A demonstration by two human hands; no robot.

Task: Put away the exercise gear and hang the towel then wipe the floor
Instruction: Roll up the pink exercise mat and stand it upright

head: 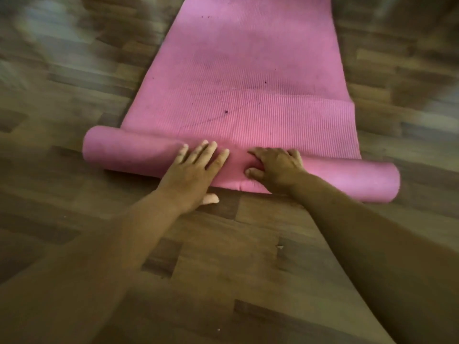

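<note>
Two bare forearms reach forward over a dark wood-plank floor [223, 256]. The left hand [192, 175] lies flat on the rolled near end of a pink yoga mat [238, 78], fingers [211, 148] straight and spread, thumb resting by the floor. Just beside it, the right hand [275, 170] presses on the same roll [347, 180], its fingers curled into the mat's surface. The roll lies crosswise on the floor. Beyond it, the unrolled ribbed part of the mat stretches away, marked with a few dark spots. The edges of the view are blurred.
</note>
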